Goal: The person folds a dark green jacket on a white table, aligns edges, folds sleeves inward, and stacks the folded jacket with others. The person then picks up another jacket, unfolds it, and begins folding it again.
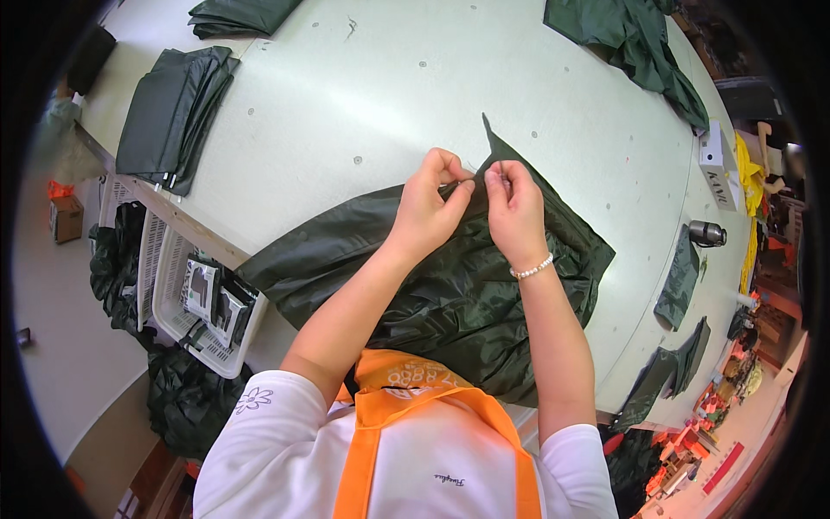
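Across the near side of the white table lies a dark green, shiny piece of fabric, crumpled toward me with a narrow pointed end sticking up at its far side. My left hand pinches its upper edge between thumb and fingers. Close beside it, my right hand, with a beaded bracelet at the wrist, is also closed on the edge. A fine thread seems to show between the two hands. Whatever small detail the fingertips hold is too small to make out.
Folded dark green fabric lies at the table's left edge, more fabric at the far right. White baskets with packets stand below left. A black bottle, a white box and fabric pieces line the right side.
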`<action>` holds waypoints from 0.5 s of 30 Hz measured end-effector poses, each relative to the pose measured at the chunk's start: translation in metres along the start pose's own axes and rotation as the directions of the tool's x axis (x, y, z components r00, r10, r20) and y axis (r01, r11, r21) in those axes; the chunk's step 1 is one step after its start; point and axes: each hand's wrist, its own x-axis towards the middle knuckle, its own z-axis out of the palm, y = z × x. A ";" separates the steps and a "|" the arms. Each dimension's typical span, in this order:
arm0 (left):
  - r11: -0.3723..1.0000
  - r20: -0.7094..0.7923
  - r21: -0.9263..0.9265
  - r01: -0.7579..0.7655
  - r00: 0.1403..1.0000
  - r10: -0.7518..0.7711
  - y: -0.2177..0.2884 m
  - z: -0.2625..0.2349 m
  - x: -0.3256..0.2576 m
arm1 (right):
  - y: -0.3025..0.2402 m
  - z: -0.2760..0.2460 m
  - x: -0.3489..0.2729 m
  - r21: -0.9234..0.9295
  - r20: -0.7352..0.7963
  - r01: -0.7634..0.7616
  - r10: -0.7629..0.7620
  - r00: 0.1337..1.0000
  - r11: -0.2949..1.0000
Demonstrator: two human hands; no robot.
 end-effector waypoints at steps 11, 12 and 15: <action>0.996 0.008 -0.085 -0.015 1.000 0.015 0.008 -0.004 0.007 | -0.002 -0.031 -0.005 -0.197 0.052 0.351 -0.347 0.936 0.916; 0.997 0.019 -0.068 -0.023 1.000 0.024 0.011 -0.003 0.007 | -0.004 -0.031 -0.002 -0.220 0.082 0.403 -0.395 0.915 0.888; 0.999 0.044 -0.034 -0.035 0.998 0.037 0.019 -0.004 0.006 | -0.006 -0.031 0.004 -0.249 0.091 0.490 -0.483 0.871 0.836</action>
